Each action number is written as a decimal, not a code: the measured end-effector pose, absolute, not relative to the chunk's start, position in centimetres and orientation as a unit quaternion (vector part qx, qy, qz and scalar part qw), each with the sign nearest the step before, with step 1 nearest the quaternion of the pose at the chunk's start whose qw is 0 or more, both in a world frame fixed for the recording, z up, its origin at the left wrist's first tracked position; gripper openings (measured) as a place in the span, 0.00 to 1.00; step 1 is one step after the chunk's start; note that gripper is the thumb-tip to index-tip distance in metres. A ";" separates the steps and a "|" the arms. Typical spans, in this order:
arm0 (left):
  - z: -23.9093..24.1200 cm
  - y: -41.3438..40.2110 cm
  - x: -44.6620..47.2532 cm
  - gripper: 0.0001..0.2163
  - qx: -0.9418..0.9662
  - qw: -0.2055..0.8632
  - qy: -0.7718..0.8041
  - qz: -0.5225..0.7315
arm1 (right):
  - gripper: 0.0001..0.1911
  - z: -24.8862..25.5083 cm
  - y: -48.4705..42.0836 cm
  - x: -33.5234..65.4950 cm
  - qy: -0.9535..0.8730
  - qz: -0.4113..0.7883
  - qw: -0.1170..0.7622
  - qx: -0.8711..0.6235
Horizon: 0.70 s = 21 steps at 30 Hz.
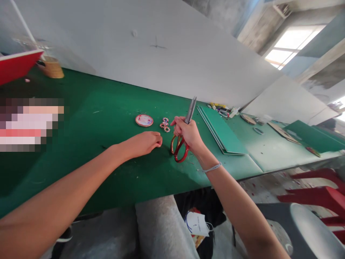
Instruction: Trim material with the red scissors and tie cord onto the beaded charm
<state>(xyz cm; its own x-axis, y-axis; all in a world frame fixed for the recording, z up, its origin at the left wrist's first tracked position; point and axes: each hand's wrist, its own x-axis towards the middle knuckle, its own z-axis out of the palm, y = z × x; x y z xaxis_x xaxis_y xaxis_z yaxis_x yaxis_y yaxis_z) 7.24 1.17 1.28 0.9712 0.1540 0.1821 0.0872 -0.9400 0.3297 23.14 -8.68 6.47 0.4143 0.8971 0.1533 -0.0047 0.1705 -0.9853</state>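
Note:
My right hand (188, 133) grips a pair of scissors (184, 133) with red and gold handles, blades closed and pointing up and away over the green table (107, 115). My left hand (147, 142) rests on the table just left of the scissors, fingers curled into a pinch; what they hold, if anything, is hidden. Beyond the hands lie a small round pink-rimmed disc (144, 120) and a cluster of small coloured beads (164, 125).
A stack of green mats (221, 131) lies to the right of the scissors. Tools and cardboard cutouts (283, 131) sit farther right. A woven basket (52, 68) and a red board (16, 66) stand at the far left. Red plastic stools (320, 190) stand beside the table.

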 end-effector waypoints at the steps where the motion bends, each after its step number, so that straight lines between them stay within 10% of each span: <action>1: 1.3 1.2 7.3 0.10 0.979 0.164 0.063 0.103 | 0.18 6.3 -8.9 23.4 -0.407 0.346 0.654 -0.535; 21: 2.2 1.2 6.8 0.10 0.974 0.205 0.056 0.077 | 0.17 5.8 -13.1 26.9 -0.393 0.339 0.673 -0.527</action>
